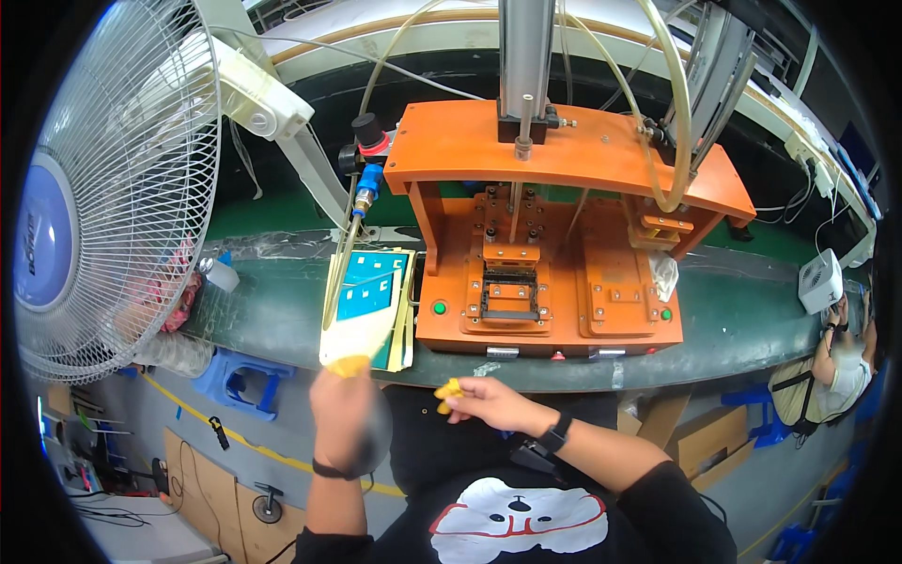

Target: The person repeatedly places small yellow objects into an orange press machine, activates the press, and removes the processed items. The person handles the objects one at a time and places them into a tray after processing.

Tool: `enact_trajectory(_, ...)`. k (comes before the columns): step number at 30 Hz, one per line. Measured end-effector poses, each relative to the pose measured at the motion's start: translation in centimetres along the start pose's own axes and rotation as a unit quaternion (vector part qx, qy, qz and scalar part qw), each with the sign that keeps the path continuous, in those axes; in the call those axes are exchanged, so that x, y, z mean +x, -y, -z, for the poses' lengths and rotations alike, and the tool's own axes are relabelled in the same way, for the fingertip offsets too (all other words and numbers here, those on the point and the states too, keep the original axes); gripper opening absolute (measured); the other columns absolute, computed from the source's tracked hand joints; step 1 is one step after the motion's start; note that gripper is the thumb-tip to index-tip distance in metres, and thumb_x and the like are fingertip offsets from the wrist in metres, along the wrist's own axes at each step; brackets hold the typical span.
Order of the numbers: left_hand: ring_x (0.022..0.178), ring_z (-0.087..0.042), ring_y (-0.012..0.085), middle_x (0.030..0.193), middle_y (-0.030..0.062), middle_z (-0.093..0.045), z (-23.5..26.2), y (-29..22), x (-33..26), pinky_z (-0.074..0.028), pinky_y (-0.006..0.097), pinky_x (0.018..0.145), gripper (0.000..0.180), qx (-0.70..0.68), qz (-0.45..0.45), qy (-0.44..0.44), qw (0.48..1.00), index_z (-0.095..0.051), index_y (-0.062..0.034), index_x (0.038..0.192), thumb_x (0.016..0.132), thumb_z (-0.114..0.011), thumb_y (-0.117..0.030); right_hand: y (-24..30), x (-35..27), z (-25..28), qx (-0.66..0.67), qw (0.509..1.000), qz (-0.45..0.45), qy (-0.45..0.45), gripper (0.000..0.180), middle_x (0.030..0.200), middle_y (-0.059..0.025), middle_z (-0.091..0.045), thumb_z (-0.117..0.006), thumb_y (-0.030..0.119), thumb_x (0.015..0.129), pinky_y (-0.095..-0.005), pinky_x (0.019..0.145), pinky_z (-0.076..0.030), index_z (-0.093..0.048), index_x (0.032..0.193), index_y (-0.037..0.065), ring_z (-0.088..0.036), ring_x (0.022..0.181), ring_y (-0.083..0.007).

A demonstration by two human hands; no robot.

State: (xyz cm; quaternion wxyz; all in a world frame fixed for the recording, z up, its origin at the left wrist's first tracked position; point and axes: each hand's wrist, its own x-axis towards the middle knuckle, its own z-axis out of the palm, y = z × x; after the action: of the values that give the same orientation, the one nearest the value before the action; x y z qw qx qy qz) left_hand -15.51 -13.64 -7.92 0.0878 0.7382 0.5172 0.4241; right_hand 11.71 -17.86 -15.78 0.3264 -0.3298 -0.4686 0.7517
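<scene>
My left hand, smeared by motion, has yellow finger covers at its tips. Its fingers appear closed on the near end of a pale yellow sheet that carries blue pieces. More such sheets lie under it on the green bench. My right hand hovers off the bench's front edge, yellow covers on its fingertips. Thumb and fingers are drawn together; whatever they hold, if anything, is too small to make out. Beyond the hands stands an orange pneumatic press, its left fixture holding a dark frame.
A large fan fills the left side. The green bench runs across, with a small white device at its right. Air hoses hang by the press. A blue stool stands below left; another person sits at far right.
</scene>
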Motion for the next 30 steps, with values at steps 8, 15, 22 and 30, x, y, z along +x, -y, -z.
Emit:
enact_trajectory(8, 0.097, -0.070, 0.0363, 0.108, 0.0125, -0.074, -1.8, -5.6, -8.8, -0.057, 0.045, 0.084, 0.025, -0.078, -0.045, 0.163, 0.983, -0.077, -0.0071, 0.106, 0.083, -0.083, -0.013, -1.5, 6.5, -2.5, 0.101, 0.992, -0.012, -0.070, 0.029, 0.118, -0.0069, -0.075, -0.065, 0.018, 0.108, -0.0309, 0.091, -0.058, -0.067, 0.129, -0.002, -0.071, 0.105, -0.0110)
enact_trajectory(15, 0.133, -0.055, 0.0412, 0.141, 0.0243, -0.060, -2.8, -5.6, -7.0, -0.045, 0.047, 0.111, 0.053, -0.130, 0.027, 0.070, 0.989, -0.063, 0.0023, 0.134, 0.088, -0.081, -0.016, 3.3, 1.1, -2.9, -0.210, 0.967, 0.111, -0.093, 0.021, 0.097, -0.0117, -0.074, -0.069, 0.017, 0.100, -0.0357, 0.079, -0.055, -0.069, 0.115, 0.001, -0.070, 0.089, -0.0200)
enact_trajectory(22, 0.096, -0.076, 0.0266, 0.108, 0.0145, -0.078, -5.0, -8.1, -4.9, -0.059, 0.035, 0.088, 0.023, -0.228, 0.064, 0.056, 0.970, -0.076, 0.0001, 0.112, 0.089, -0.081, -0.004, 6.5, -5.5, -0.8, -0.346, 0.901, 0.237, -0.110, 0.017, 0.080, -0.0190, -0.060, -0.073, 0.013, 0.094, -0.0489, 0.065, -0.049, -0.061, 0.089, 0.002, -0.062, 0.076, -0.0430)
enact_trajectory(30, 0.098, -0.077, 0.0235, 0.108, 0.0146, -0.080, -8.8, -10.4, -5.2, -0.059, 0.032, 0.087, 0.023, -0.332, 0.046, 0.191, 0.923, -0.079, -0.0001, 0.112, 0.090, -0.082, -0.005, 5.5, -11.1, 0.8, -0.378, 0.879, 0.218, -0.192, 0.012, 0.080, -0.0179, -0.064, -0.076, 0.009, 0.091, -0.0477, 0.065, -0.051, -0.066, 0.093, 0.001, -0.064, 0.073, -0.0406)
